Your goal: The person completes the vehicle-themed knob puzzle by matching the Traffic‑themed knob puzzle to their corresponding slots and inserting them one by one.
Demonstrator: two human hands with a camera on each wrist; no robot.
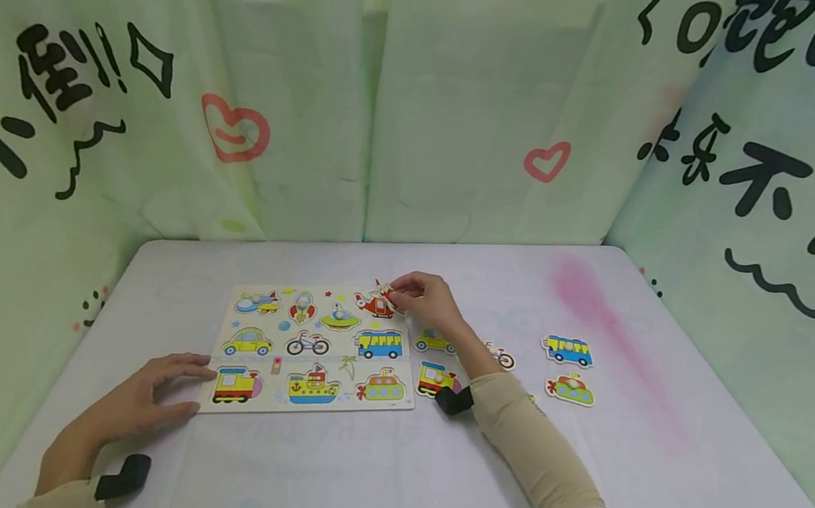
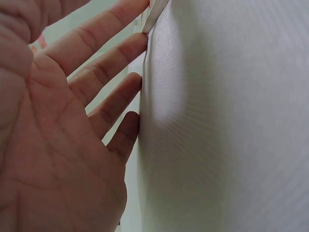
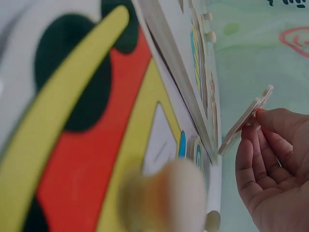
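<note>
My right hand (image 1: 428, 302) pinches a small, thin wooden puzzle piece (image 3: 241, 121) with thumb and fingertips. The piece is tilted at the board's upper right corner, over the red helicopter picture (image 1: 371, 306). Its face is mostly hidden by the fingers, with some red showing. The white puzzle board (image 1: 272, 394) lies flat, bearing vehicle pictures in rows. My left hand (image 1: 142, 396) rests at the board's left edge with extended fingers (image 2: 113, 104), thumb near the lower left corner.
Right of the board lie loose puzzle pieces: a yellow car (image 1: 431, 341), a train (image 1: 433, 378), a bicycle (image 1: 505, 358), a blue bus (image 1: 567, 350) and a submarine (image 1: 570, 389). My right forearm passes over some of them. Printed curtains (image 1: 453, 184) enclose the white-covered table (image 1: 321, 479).
</note>
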